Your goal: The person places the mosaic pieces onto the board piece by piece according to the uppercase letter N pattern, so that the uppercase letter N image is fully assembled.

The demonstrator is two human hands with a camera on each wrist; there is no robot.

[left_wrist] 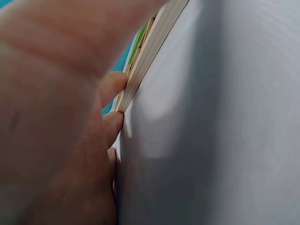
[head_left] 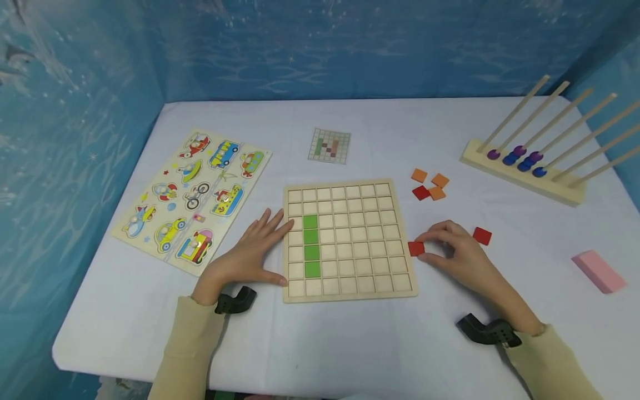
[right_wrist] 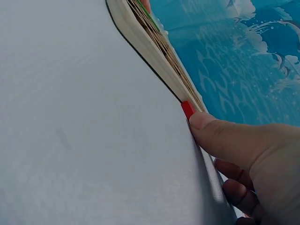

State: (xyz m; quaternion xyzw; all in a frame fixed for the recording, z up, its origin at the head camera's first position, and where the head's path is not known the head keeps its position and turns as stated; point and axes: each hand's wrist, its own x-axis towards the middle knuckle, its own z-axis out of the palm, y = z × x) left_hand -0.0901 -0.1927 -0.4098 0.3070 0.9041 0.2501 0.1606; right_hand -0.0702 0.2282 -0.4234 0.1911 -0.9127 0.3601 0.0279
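Note:
A wooden grid board (head_left: 350,297) lies on the white table, with several green square tiles (head_left: 311,237) in a column near its left side. My left hand (head_left: 250,253) touches the board's left edge with thumb and fingers spread out. At the board's right edge my right hand (head_left: 457,253) pinches a red square tile (head_left: 416,248) between thumb and fingers; the right wrist view shows that red tile (right_wrist: 188,109) against the board's side. Another red tile (head_left: 482,236) lies just beyond the right hand. Farther back sit several orange tiles (head_left: 419,175) and one more red tile (head_left: 421,193).
Behind the board lies a small pattern card (head_left: 329,146). A vehicle picture puzzle (head_left: 192,203) is at the left. At the right stand a wooden peg rack (head_left: 522,172) with purple and blue beads and a pink block (head_left: 599,271).

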